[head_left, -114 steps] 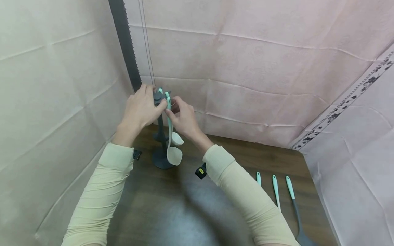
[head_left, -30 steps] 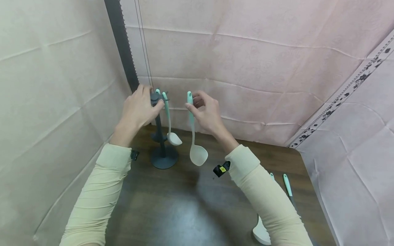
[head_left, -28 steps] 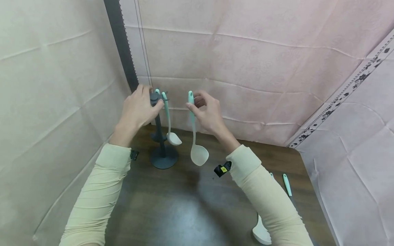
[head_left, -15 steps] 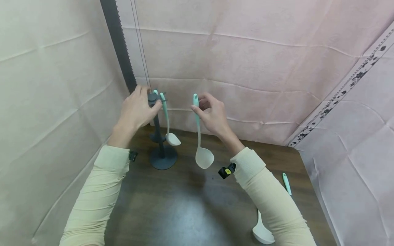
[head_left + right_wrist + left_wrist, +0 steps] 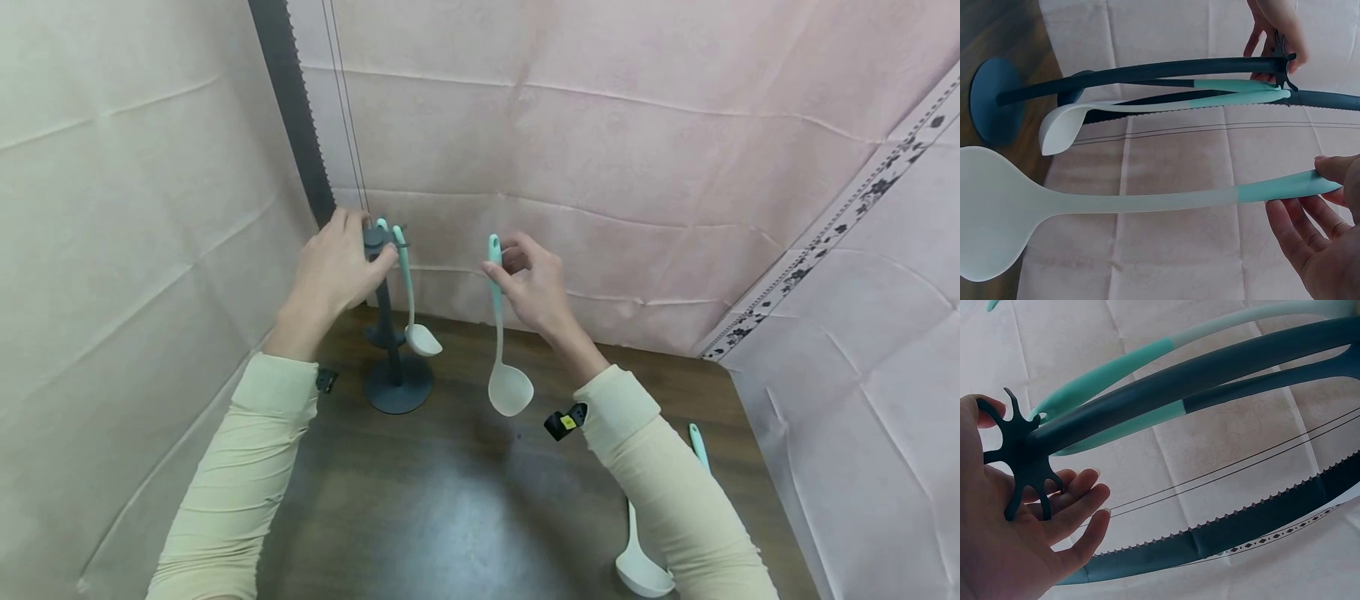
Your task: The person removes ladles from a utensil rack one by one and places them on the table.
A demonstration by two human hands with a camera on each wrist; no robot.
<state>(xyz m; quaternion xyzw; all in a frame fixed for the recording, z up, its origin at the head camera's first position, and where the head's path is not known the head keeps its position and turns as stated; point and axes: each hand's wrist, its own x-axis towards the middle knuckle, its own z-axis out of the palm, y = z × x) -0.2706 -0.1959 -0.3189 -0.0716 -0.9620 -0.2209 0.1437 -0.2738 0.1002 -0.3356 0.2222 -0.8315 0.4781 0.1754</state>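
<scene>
- White ladle with mint handle (image 5: 1147,203), off the stand, hanging near-vertical from the right hand (image 5: 538,287), bowl down, seemingly raised over the tabletop.
- Right hand: thumb on one side of the handle's upper end, bent fingers on the other (a pinch, gap just handle-wide); handle tip pokes out above the grip.
- Left hand (image 5: 335,260) up at the top of the dark blue-grey utensil stand (image 5: 1147,69); fingers loosely curled round the hooked crown, thumb on the opposite side, holding only the stand.
- Stand upright on its round base (image 5: 399,387), left of the held ladle and well apart from it; crown has several curved hooks (left wrist view shows them best).
- Smaller white ladle (image 5: 1210,100), mint handle too, hangs from the crown on the side facing the right hand.
- Dark utensil with mint handle (image 5: 1260,383) also hangs there, behind the pole in the head view (head mostly hidden, can't tell type).
- Brown wooden table (image 5: 360,500) under it all; on its right part lie another white utensil (image 5: 642,573) and a mint handle (image 5: 698,446), both partly covered by the cream right sleeve (image 5: 682,492).
- Creased pale cloth (image 5: 600,167) behind.
</scene>
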